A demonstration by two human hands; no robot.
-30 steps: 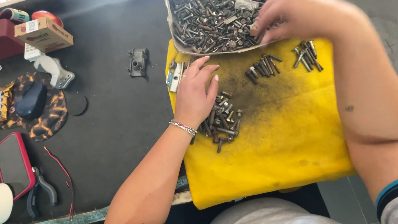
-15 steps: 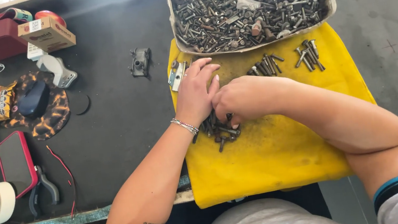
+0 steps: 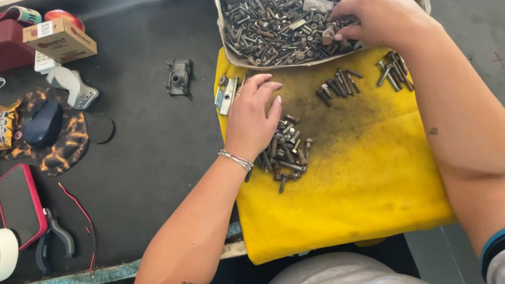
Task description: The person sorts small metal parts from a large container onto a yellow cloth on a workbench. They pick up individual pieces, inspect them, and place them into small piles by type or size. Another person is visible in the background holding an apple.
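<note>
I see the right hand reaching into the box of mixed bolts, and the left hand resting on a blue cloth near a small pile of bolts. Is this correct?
Not quite: the cloth is yellow, not blue, as the head view shows. The right hand does reach into the box of mixed bolts, and the left hand rests near a small pile of bolts.

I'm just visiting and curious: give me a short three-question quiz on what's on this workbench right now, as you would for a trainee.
1. True or false: the right hand is in the box of mixed bolts.
2. What colour is the cloth under the sorted piles?
A. yellow
B. blue
C. white
3. What lies by the left hand?

Key
1. True: its fingers are down among the bolts in the box.
2. A.
3. A small pile of bolts on the cloth; the hand rests beside and partly over it, palm down. Whether it holds anything cannot be told.
</note>
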